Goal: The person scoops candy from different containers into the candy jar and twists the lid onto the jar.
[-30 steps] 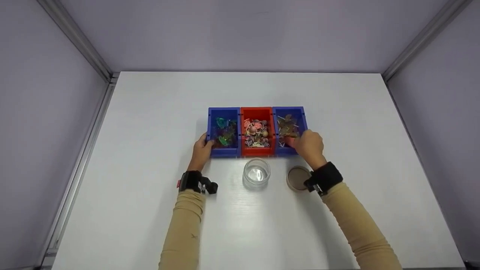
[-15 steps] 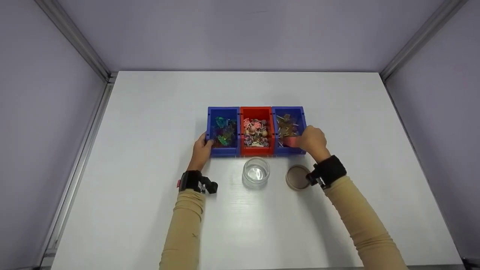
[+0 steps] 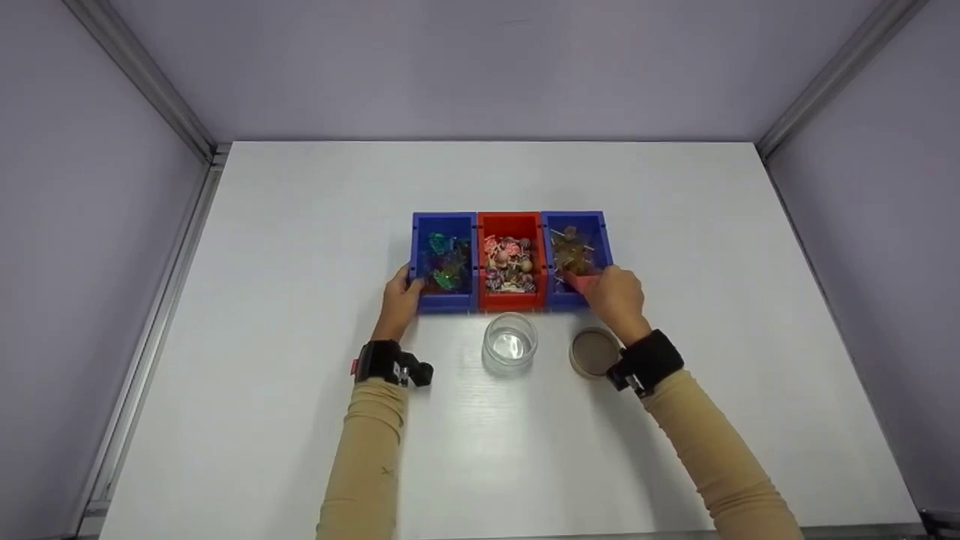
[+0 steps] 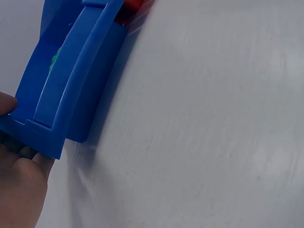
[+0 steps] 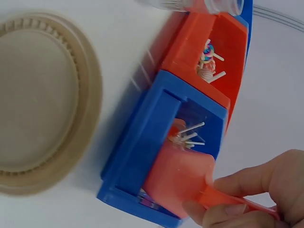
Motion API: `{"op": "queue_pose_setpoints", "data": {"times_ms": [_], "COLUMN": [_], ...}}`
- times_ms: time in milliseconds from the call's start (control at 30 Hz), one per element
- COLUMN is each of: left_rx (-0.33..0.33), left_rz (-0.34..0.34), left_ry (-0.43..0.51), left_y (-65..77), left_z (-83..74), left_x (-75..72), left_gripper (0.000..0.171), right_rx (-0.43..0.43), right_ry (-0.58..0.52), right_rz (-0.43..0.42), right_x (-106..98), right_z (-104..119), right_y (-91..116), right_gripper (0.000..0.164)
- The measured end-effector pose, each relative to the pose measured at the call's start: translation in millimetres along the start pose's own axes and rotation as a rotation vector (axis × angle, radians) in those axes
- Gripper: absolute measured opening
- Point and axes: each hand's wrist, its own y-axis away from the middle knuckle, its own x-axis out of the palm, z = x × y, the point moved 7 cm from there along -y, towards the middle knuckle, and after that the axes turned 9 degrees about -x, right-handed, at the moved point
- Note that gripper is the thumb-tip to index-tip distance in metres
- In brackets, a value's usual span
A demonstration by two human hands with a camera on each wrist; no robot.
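My left hand [image 3: 400,300] grips the left wall of the left blue bin [image 4: 90,95], thumb over the rim and fingers outside. Green and other coloured pieces lie inside that bin. My right hand [image 3: 619,301] holds a pink-red scoop [image 5: 180,175] by its handle. The scoop's blade is down in the right blue bin [image 5: 142,137], against small candies with white sticks [image 5: 190,137]. Between the blue bins stands a red bin [image 3: 512,301] of small lollipops [image 3: 510,262]. Part of the scoop is hidden behind my right hand in the head view.
A clear glass jar [image 3: 510,343] stands in front of the red bin, its mouth upward. Right of it lies a round tan lid [image 3: 594,352], under my right wrist. Pale walls [image 3: 480,67] enclose the white table [image 3: 300,195] at the back and sides.
My right hand and the scoop shift slightly right, then back left and toward me, with the blade staying within the right blue bin. The left hand keeps its grip on the bin.
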Motion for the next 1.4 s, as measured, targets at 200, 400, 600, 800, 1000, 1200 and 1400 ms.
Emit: {"op": "queue_pose_setpoints", "data": {"times_ms": [200,400,600,800,1000,1200,1400], "left_rx": [0.013,0.009,-0.021,-0.005,0.004,-0.005,0.007], "left_rz": [0.003,-0.008,-0.002,-0.001,0.001,0.002,-0.004], "left_ry": [-0.010,-0.007,-0.002,0.028,0.021,0.005,0.022], "left_y": [1.3,0.6,-1.0,-0.4,-0.7,0.4,1.3], "left_z": [-0.9,0.6,2.3,2.4,2.0,2.1,1.0], "left_x": [-0.2,0.1,0.7,-1.1,-0.6,0.3,-0.2], "left_gripper": [0.053,0.053,0.054,0.053,0.053,0.053,0.054], "right_rx": [-0.040,-0.005,0.048,0.106,0.146,0.059,-0.021], "right_ry": [0.005,-0.002,-0.051,-0.170,-0.336,-0.218,-0.110], "right_rz": [-0.119,-0.105,-0.060,-0.036,-0.102,-0.210,-0.309], "right_x": [6.0,19.2,28.9,38.1,47.0,44.2,43.3], "right_z": [-6.4,-18.0,-24.7,-25.7,-30.4,-24.7,-18.3], "right_y": [6.2,7.5,7.6,7.7,10.4,16.3,20.5], "right_gripper": [0.030,0.032,0.032,0.031,0.029,0.029,0.025]}}
